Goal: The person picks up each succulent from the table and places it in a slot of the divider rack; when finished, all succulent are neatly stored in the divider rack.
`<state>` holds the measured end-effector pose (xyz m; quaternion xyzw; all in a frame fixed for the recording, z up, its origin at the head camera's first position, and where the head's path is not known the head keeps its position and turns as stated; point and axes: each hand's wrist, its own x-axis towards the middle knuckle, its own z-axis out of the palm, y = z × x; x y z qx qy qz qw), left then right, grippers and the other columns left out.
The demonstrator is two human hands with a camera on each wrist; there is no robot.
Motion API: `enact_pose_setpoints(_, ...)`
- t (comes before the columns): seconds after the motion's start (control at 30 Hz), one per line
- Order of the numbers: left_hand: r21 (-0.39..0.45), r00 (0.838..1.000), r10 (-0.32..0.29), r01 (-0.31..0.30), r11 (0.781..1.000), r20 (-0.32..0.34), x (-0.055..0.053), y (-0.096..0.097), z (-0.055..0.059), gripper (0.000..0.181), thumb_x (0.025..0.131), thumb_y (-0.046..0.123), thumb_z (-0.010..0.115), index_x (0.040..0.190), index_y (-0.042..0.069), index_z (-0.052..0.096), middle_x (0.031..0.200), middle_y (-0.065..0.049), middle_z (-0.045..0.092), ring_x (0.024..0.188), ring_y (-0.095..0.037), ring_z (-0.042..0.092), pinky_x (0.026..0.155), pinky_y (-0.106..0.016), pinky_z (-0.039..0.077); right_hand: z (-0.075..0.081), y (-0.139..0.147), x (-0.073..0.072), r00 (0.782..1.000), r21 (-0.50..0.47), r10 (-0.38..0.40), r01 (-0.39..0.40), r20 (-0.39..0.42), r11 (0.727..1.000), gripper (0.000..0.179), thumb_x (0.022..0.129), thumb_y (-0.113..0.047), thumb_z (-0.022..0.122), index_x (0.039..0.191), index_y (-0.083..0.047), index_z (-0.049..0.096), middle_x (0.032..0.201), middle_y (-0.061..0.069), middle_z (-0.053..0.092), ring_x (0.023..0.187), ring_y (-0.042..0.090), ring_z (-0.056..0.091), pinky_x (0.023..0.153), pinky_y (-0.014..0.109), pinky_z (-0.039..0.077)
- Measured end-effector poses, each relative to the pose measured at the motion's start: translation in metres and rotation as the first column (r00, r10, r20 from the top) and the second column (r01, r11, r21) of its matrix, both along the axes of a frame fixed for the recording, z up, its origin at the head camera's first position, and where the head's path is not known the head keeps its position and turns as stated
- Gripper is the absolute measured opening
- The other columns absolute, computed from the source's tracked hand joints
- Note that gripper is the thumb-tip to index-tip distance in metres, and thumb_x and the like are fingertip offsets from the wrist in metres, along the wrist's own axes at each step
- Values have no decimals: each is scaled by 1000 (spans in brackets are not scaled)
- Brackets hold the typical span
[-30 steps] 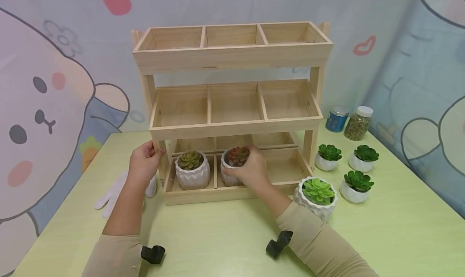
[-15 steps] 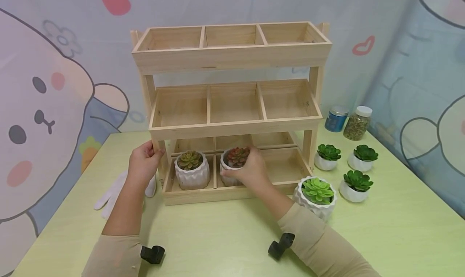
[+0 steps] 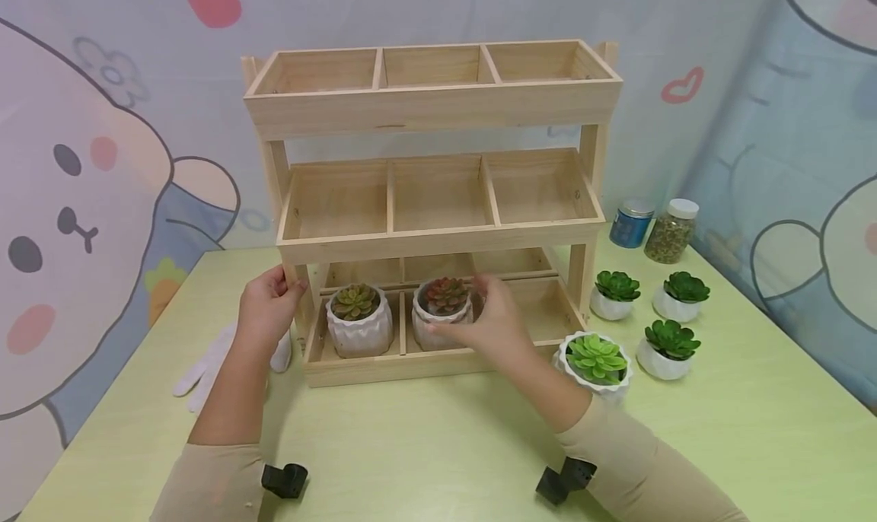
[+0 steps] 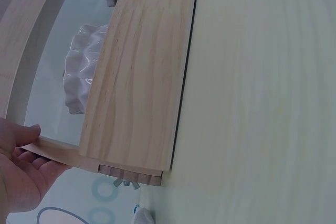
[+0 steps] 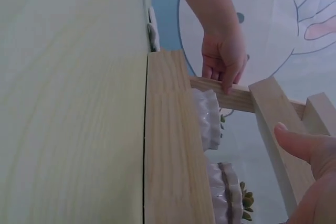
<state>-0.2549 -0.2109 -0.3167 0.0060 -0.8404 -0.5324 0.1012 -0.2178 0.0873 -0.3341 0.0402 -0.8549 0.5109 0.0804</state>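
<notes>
My left hand (image 3: 269, 307) grips the left upright (image 3: 296, 272) of a three-tier wooden plant shelf (image 3: 438, 240), thumb and fingers round the bar. In the bottom tier's middle compartment sits a white ribbed pot with a reddish succulent (image 3: 447, 295). Beside its right side is my right hand (image 3: 499, 320), fingers spread and thumb stretched across the pot's front, with a gap between fingertips and rim. The right wrist view shows this thumb (image 5: 296, 142) held straight. A similar pot with a yellow-green succulent (image 3: 359, 335) fills the left compartment.
A white pot with a bright green succulent (image 3: 596, 358) stands right of the shelf, beside my right forearm. Several small dark green succulents (image 3: 668, 347) are farther right. Behind them stand a blue jar (image 3: 630, 225) and a jar of granules (image 3: 670, 237). White gloves (image 3: 205, 370) lie at left.
My right hand has loosened from the reddish succulent's pot and moved slightly right, its fingers spreading. The pot stays in the middle compartment. My left hand keeps its grip on the upright.
</notes>
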Motion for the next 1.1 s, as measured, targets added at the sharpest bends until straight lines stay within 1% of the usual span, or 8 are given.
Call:
enact_pose_setpoints(0.13, -10, 1000, 9, -9, 1000, -2, 1, -1, 0, 42, 97, 10, 51, 134, -8, 44, 125, -25, 54, 117, -35, 51, 96, -43, 43, 8, 8, 15, 998, 35, 58, -58, -16, 998, 109, 55, -42, 90, 140, -2, 34, 138, 13, 43, 127, 29, 39, 105, 42, 34)
enact_pose_setpoints(0.23, -20, 1000, 14, -15, 1000, -4, 1, -2, 0, 42, 97, 10, 51, 134, -9, 44, 124, -25, 54, 116, -35, 51, 96, -43, 44, 14, 15, 27, 994, 19, 108, -108, -33, 994, 105, 57, -40, 89, 139, -2, 36, 138, 11, 44, 128, 27, 39, 105, 38, 33)
enact_pose_setpoints(0.4, -25, 1000, 18, -18, 1000, -6, 2, -2, 0, 41, 97, 9, 50, 134, -9, 44, 124, -25, 54, 116, -35, 51, 95, -43, 44, 22, 30, 47, 978, -104, 199, -204, -54, 973, 91, 60, -28, 90, 135, -6, 42, 136, 5, 47, 128, 22, 40, 106, 35, 32)
enact_pose_setpoints(0.57, -19, 1000, 11, -11, 1000, -9, 1, 0, 1, 42, 97, 9, 50, 134, -8, 44, 124, -25, 54, 116, -35, 51, 95, -43, 44, 24, 49, 62, 950, -215, 290, -308, -112, 927, 85, 62, -16, 88, 134, -7, 44, 137, 4, 47, 127, 19, 41, 107, 37, 30)
enact_pose_setpoints(0.7, -20, 1000, 4, -4, 1000, -11, 0, 1, 2, 43, 97, 10, 51, 135, -8, 44, 124, -25, 54, 116, -35, 51, 95, -44, 44, 25, 66, 68, 919, -223, 338, -379, -201, 898, 80, 63, -3, 86, 132, -1, 44, 134, 7, 49, 126, 19, 42, 107, 32, 31)
enact_pose_setpoints(0.83, -24, 1000, 4, -4, 1000, -13, -2, 0, 1, 42, 97, 10, 51, 134, -8, 45, 123, -25, 55, 115, -35, 52, 95, -44, 44, 25, 82, 71, 897, -183, 357, -408, -260, 894, 77, 63, 4, 84, 130, 4, 45, 131, 12, 51, 124, 22, 45, 104, 26, 35)
enact_pose_setpoints(0.93, -29, 1000, 5, -5, 1000, -14, -2, 0, 0, 41, 97, 10, 51, 134, -8, 45, 123, -25, 56, 115, -35, 52, 95, -44, 44, 24, 93, 73, 885, -163, 373, -427, -279, 890, 74, 65, 6, 81, 129, 6, 44, 130, 13, 51, 122, 21, 46, 102, 23, 36)
enact_pose_setpoints(1.1, -42, 1000, 9, -10, 999, -12, -2, -1, -1, 42, 97, 11, 51, 134, -7, 45, 123, -25, 56, 115, -35, 52, 94, -45, 45, 23, 113, 73, 872, -128, 395, -444, -290, 887, 73, 66, 10, 79, 129, 8, 42, 130, 6, 52, 122, 17, 46, 101, 20, 36)
